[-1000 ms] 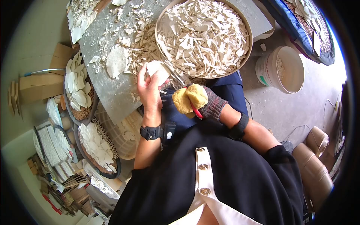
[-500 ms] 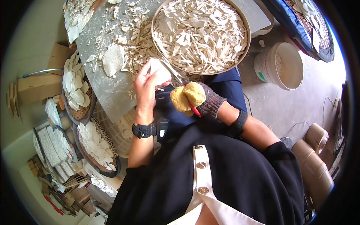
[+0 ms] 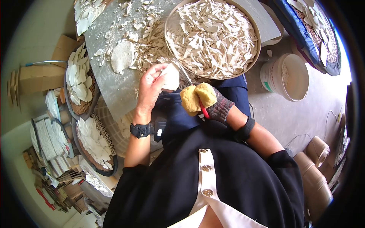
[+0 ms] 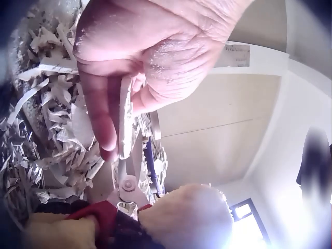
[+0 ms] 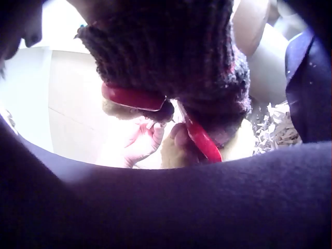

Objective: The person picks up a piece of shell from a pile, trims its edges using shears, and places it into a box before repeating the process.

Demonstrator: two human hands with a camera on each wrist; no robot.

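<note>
The left hand (image 3: 150,87) pinches a flat white piece (image 3: 172,78) between thumb and fingers, so that hand is nearly closed, with just the thin piece in the gap. The piece is up in the air, over the person's lap and near the big round tray (image 3: 259,41) of white bits. The right hand (image 3: 221,110), in a knitted glove, grips scissors (image 3: 203,110) with red handles and fat yellow pads (image 3: 207,95); how tightly its fingers curl, I cannot tell. The piece looks light and stiff, and it may snap or crumble if it gets squeezed hard. White dust might make it a bit slippery. The best place to hold it is probably flat on both faces, near the edge away from the blades. From the head, you see the broad face of the piece; the left wrist view shows its thin, rough edge and the round joint (image 4: 128,183) of the scissors. Only the right wrist view shows the two red handles spread apart. I cannot tell if the blades touch the piece.
</note>
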